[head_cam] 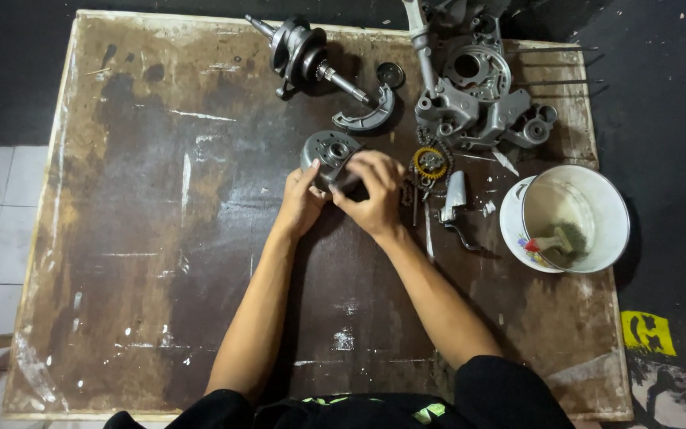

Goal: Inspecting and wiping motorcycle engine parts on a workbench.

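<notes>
Both hands meet at the centre of the frame on a round grey rotor (331, 152) resting on a worn brown board (144, 238). Left hand (302, 199) grips the rotor's lower left edge, thumb against its side. Right hand (375, 191) is curled over its lower right part, fingers bent and closed on it; what lies under those fingers is hidden.

Upper centre: a crankshaft (303, 56) lying on its side, shaft ends pointing upper left and lower right. Just right of it, a small dark disc (391, 75) and a curved grey shoe (368, 114). Upper right: a grey engine case (478, 91), with thin rods projecting right past the board edge. Below the case, just right of the right hand, a yellow gear (429, 162) with a chain (414, 187) and a small metal lever (454, 202). Right edge: a white bucket (605, 210) on a plate, holding a brush (551, 242). Lower right, off the board, a yellow marking (647, 332) on the dark floor.
</notes>
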